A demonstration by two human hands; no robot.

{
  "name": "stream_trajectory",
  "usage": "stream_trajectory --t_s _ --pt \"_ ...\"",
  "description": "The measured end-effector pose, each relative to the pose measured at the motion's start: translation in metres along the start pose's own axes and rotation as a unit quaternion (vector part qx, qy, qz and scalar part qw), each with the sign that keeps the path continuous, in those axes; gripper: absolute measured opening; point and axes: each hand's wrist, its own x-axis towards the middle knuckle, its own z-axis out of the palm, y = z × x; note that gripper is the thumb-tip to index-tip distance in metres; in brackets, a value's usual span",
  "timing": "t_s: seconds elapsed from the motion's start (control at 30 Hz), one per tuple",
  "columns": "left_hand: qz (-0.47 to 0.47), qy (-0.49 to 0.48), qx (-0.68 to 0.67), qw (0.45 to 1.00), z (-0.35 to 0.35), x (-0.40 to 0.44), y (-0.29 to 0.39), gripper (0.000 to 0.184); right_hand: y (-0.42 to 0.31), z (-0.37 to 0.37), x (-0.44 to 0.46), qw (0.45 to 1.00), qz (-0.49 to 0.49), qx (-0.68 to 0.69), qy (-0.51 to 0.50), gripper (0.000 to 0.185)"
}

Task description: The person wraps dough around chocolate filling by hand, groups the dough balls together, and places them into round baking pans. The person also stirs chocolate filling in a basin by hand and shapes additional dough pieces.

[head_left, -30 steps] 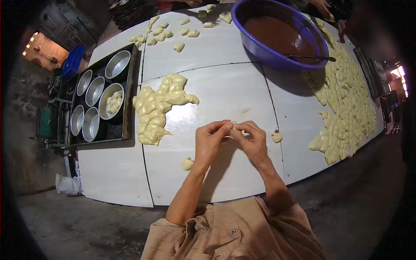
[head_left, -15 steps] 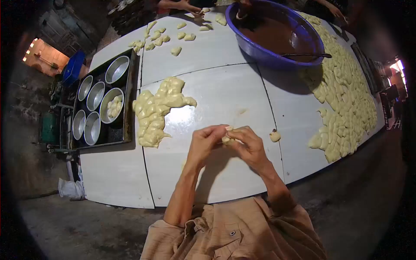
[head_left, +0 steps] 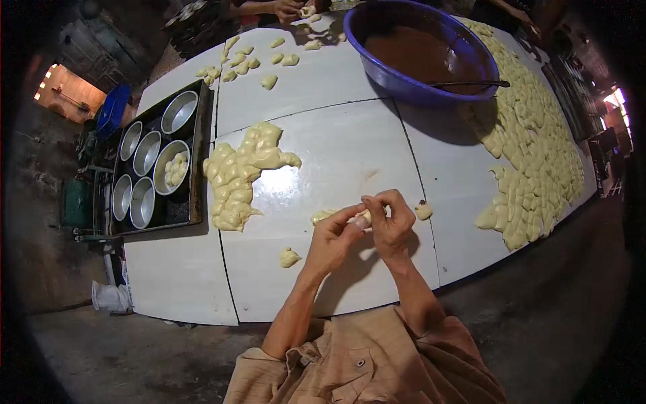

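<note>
Over the middle of the white table, my left hand [head_left: 334,241] and my right hand [head_left: 391,225] meet with pinched fingers around a small piece of pale dough [head_left: 364,219]. The fingers partly cover this dough. Just beyond my left hand lies another dough piece [head_left: 321,215], partly hidden. A loose dough lump [head_left: 289,257] rests left of my left forearm. To the right of my right hand sits a small dough ball [head_left: 423,212] with a brown spot on top. A larger mass of joined dough pieces [head_left: 245,172] lies to the left.
A dark tray [head_left: 200,158] on the left holds several round metal tins, one with dough balls in it [head_left: 176,170]. A purple basin [head_left: 431,95] of brown filling with a utensil stands at the back. Many dough pieces [head_left: 531,155] cover the right side. A co-worker's hands [head_left: 289,10] handle dough.
My hands have shifted slightly right, and the right one has risen with its fingers above the dough. Dough pieces beside my left forearm and beyond my left hand now show. The co-worker's hands came together.
</note>
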Motion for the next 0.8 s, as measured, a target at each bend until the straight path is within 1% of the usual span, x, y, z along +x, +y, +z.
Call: stream_trajectory --t_s 0.03,0.1,0.17,0.27,0.3,0.33,0.37,0.4,0.43,0.47,0.5,0.53,0.57,0.6,0.63,0.67,0.7,0.8 --pt "0.0 0.009 0.018 1.0 0.002 0.0 0.004 0.032 0.002 0.002 0.0 0.999 0.009 0.03 0.001 0.015" --pt "-0.019 0.044 0.044 0.998 0.002 0.004 0.008 0.033 0.002 0.001 0.002 0.989 0.128 0.044 -0.062 0.017" --pt "-0.039 0.059 0.034 0.997 -0.003 0.007 0.005 0.031 0.012 -0.004 0.001 0.958 0.242 0.073 -0.137 0.019" --pt "-0.073 0.063 0.046 0.994 -0.009 0.004 0.002 0.03 -0.004 -0.018 -0.004 0.963 0.155 0.159 -0.152 0.018" --pt "-0.079 0.058 0.051 0.994 -0.008 0.002 0.001 0.03 -0.009 -0.026 -0.006 0.959 0.152 0.151 -0.184 0.017" --pt "-0.086 0.052 0.056 0.993 -0.007 0.0 -0.001 0.031 -0.004 -0.03 -0.012 0.954 0.173 0.158 -0.185 0.017" --pt "-0.111 0.022 0.032 0.993 -0.007 -0.002 -0.002 0.038 0.002 -0.033 -0.017 0.949 0.194 0.164 -0.185 0.017" --pt "-0.093 0.033 0.112 0.989 -0.005 -0.005 0.0 0.04 0.007 -0.036 -0.021 0.944 0.214 0.169 -0.184 0.017" --pt "-0.074 0.043 0.192 0.978 -0.001 -0.01 0.006 0.042 0.008 -0.039 -0.023 0.933 0.263 0.161 -0.186 0.019" --pt "-0.054 0.052 0.271 0.96 0.003 -0.015 0.014 0.044 0.013 -0.04 -0.027 0.929 0.283 0.134 -0.197 0.019" --pt "-0.074 0.074 0.281 0.954 0.007 -0.02 0.025 0.039 0.02 -0.04 -0.031 0.924 0.303 0.108 -0.208 0.019" --pt "-0.029 0.064 0.324 0.943 0.004 -0.021 0.02 0.037 0.024 -0.041 -0.034 0.918 0.322 0.081 -0.217 0.02" --pt "0.017 0.054 0.365 0.929 -0.002 -0.023 0.011 0.037 0.027 -0.043 -0.035 0.921 0.274 -0.035 -0.275 0.021" --pt "0.063 0.045 0.404 0.911 -0.005 -0.024 0.003 0.037 0.026 -0.043 -0.037 0.928 0.247 -0.08 -0.268 0.021" --pt "0.047 0.018 0.424 0.904 -0.001 -0.025 -0.005 0.039 0.024 -0.039 -0.038 0.932 0.217 -0.126 -0.262 0.021" --pt "0.056 -0.008 0.448 0.892 0.003 -0.025 -0.011 0.038 0.023 -0.037 -0.038 0.933 0.184 -0.171 -0.258 0.021" --pt "0.073 -0.012 0.466 0.882 0.007 -0.023 -0.021 0.036 0.026 -0.037 -0.038 0.931 0.201 -0.162 -0.257 0.022" --pt "0.12 -0.009 0.523 0.844 0.017 -0.015 -0.036 0.032 0.027 -0.047 -0.032 0.938 0.229 -0.15 -0.213 0.025"
